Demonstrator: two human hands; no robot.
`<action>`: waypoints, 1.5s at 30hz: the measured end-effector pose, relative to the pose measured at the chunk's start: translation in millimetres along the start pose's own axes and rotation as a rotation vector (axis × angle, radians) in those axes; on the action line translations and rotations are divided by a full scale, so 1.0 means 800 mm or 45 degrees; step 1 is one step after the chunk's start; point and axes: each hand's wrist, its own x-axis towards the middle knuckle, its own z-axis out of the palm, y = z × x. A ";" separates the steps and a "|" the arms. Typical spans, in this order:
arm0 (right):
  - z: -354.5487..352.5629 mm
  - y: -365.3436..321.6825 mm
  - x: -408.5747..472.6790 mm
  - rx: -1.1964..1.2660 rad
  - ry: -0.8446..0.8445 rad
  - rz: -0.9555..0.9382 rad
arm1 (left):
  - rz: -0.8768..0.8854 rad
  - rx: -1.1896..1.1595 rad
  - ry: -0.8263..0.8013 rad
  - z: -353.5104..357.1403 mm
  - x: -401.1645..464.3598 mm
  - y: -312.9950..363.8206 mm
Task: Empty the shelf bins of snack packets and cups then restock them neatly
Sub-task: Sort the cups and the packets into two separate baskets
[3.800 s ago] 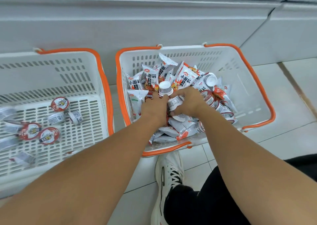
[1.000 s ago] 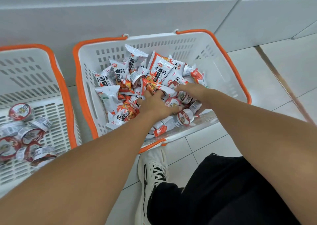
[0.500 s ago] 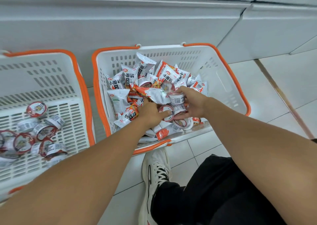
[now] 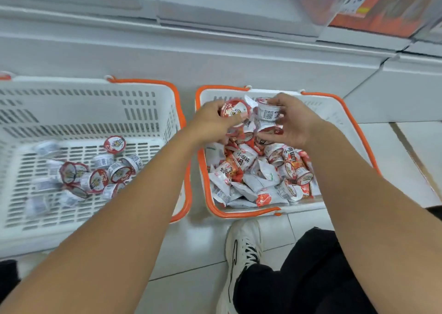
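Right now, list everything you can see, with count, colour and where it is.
Left basket: one, white with orange rim, on floor at left.
Right basket: one, white with orange rim, on floor at right.
Cups: about a dozen, white with red lids, in left basket.
Packets: many, white and red, mixed with more cups, in right basket.
Shelf base: white, behind baskets.
Floor: white tiles.
Shoe: one, white and black, below right basket.
Left hand: grips red-lidded cup.
Right hand: grips stacked cups.

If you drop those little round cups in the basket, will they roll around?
Probably a bit: the cups in the left basket lie tipped every way. They seem light; each hand grips several.
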 end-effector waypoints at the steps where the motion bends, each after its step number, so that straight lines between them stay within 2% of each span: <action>1: 0.020 -0.016 -0.007 -0.115 0.050 -0.069 | 0.023 -0.005 0.074 -0.031 -0.008 0.004; 3: 0.065 -0.041 -0.023 -0.303 0.020 -0.171 | 0.053 -0.010 0.263 -0.093 -0.027 0.008; 6: 0.146 -0.040 -0.032 -0.405 -0.340 -0.133 | -0.051 0.010 0.534 -0.172 -0.056 -0.019; 7: 0.176 -0.027 -0.030 -0.455 -0.461 -0.077 | -0.154 0.063 0.575 -0.194 -0.066 -0.036; 9: 0.235 0.013 -0.024 -0.564 -0.631 0.034 | -0.454 0.277 0.517 -0.231 -0.083 -0.082; 11: 0.283 0.059 -0.017 -0.571 -0.652 0.142 | -0.765 0.454 0.412 -0.254 -0.100 -0.135; 12: 0.302 0.081 -0.013 -0.551 -0.613 0.207 | -0.901 0.452 0.393 -0.262 -0.108 -0.161; 14: 0.329 0.122 -0.001 -0.496 -0.526 0.366 | -1.095 0.308 0.405 -0.266 -0.125 -0.195; 16: 0.343 0.151 0.008 -0.451 -0.482 0.493 | -1.179 0.231 0.430 -0.266 -0.138 -0.217; 19: 0.342 0.181 0.020 -0.284 -0.428 0.575 | -1.180 0.298 0.535 -0.273 -0.146 -0.239; 22: 0.335 0.197 0.025 -0.031 -0.476 0.628 | -1.083 0.373 0.858 -0.286 -0.147 -0.243; 25: 0.336 0.196 0.029 0.239 -0.609 0.603 | -0.732 0.268 1.302 -0.289 -0.137 -0.218; 27: 0.338 0.182 0.031 0.281 -0.704 0.528 | -0.464 0.186 1.360 -0.284 -0.122 -0.197; 31: 0.313 0.095 0.005 -0.146 -0.738 0.083 | -0.088 0.156 1.262 -0.245 -0.075 -0.150; 33: 0.262 0.025 -0.012 -0.416 -0.635 -0.170 | 0.145 0.163 1.180 -0.203 -0.052 -0.114; 35: 0.184 -0.035 -0.020 -0.752 -0.384 -0.345 | 0.340 0.166 0.997 -0.145 -0.031 -0.077; 37: 0.088 -0.063 -0.011 -1.126 -0.018 -0.298 | 0.423 0.220 0.648 -0.075 -0.015 -0.049; 38: 0.042 -0.061 -0.008 -1.301 0.128 -0.184 | 0.422 0.282 0.410 -0.038 -0.011 -0.041; 39: 0.001 -0.051 -0.005 -1.427 0.195 -0.012 | 0.395 0.379 0.154 -0.002 -0.007 -0.038; 41: -0.057 -0.007 -0.005 -1.620 0.143 0.305 | 0.315 0.668 -0.268 0.064 -0.004 -0.047; 43: -0.096 0.047 0.006 -1.622 0.115 0.422 | 0.220 0.858 -0.450 0.108 -0.003 -0.065; 45: -0.118 0.099 0.024 -1.432 0.174 0.369 | 0.132 0.891 -0.455 0.131 0.001 -0.082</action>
